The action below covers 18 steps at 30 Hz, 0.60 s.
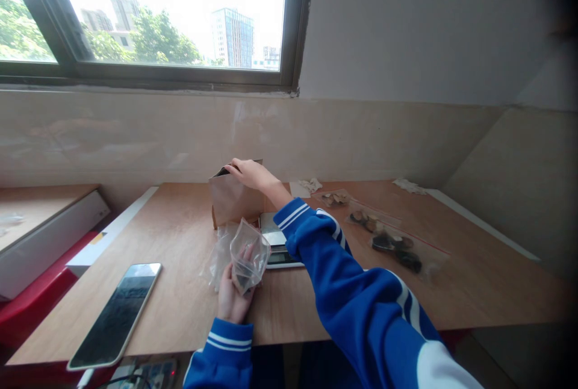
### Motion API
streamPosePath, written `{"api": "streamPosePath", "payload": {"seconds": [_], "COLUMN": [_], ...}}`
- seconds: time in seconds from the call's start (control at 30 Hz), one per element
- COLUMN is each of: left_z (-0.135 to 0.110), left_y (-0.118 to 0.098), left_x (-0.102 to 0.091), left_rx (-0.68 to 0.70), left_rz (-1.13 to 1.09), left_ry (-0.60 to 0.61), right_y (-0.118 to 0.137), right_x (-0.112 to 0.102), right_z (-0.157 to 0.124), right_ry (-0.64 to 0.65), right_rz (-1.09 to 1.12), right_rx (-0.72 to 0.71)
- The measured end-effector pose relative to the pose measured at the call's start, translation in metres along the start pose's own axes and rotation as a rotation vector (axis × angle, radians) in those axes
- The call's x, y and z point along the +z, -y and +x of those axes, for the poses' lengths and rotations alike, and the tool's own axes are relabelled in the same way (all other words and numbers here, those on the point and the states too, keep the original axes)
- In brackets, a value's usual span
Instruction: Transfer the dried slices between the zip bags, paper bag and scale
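My right hand reaches across the table and rests its fingers on the top edge of a brown kraft paper bag, which stands upright with a dark opening at its top. My left hand is near the front of the table, holding up a clear plastic bag. Some dark contents may lie at the bag's bottom, though the plastic blurs them. A second clear plastic bag lies just behind it. A digital scale sits beside them, partly hidden by my right sleeve.
Several clear zip bags of dried brown slices lie to the right of the scale. Pale scraps lie at the back of the wooden table. A smartphone lies at the front left. A window is above the wall.
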<state>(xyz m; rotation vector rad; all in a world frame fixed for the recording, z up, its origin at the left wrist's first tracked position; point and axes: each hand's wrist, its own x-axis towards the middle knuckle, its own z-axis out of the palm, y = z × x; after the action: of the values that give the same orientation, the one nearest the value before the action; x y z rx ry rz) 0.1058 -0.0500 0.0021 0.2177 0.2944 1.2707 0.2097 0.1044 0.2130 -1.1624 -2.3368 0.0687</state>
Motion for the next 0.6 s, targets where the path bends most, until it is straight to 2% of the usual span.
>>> {"api": "streamPosePath", "payload": {"seconds": [0.1,0.2,0.27,0.33,0.4,0.43,0.5,0.57,0.6], "left_z": [0.0,-0.001,-0.001,-0.001,-0.002,-0.003,-0.006,-0.009,-0.011], "left_y": [0.0,0.001,0.001,0.002,0.002,0.002,0.001,-0.001,-0.001], "left_x": [0.0,0.003,0.004,0.006,0.01,0.012,0.018,0.024,0.026], "left_rx": [-0.019,-0.02,-0.011,-0.004,0.009,0.021,0.045,0.053,0.045], "left_rz": [-0.045,-0.057,-0.043,-0.026,-0.013,-0.004,0.013,0.017,0.016], "left_ry": [0.02,0.022,-0.007,-0.039,-0.067,-0.072,-0.053,-0.002,0.026], "right_y": [0.003,0.009,0.014,0.021,0.028,0.031,0.033,0.031,0.029], "right_x": [0.004,0.005,0.0,-0.01,-0.02,-0.024,-0.028,-0.022,-0.017], "right_z": [-0.001,-0.004,-0.012,-0.03,-0.055,-0.069,-0.097,-0.119,-0.127], "right_ry": [0.056,-0.009,-0.126,-0.238,-0.252,-0.18,0.082,0.323,0.384], "right_rz": [-0.248,-0.296,-0.201,0.009,0.295,0.423,0.562,0.571,0.547], "right_rx": [-0.01,-0.02,-0.01,-0.02,-0.042,-0.058,-0.048,-0.02,-0.005]}}
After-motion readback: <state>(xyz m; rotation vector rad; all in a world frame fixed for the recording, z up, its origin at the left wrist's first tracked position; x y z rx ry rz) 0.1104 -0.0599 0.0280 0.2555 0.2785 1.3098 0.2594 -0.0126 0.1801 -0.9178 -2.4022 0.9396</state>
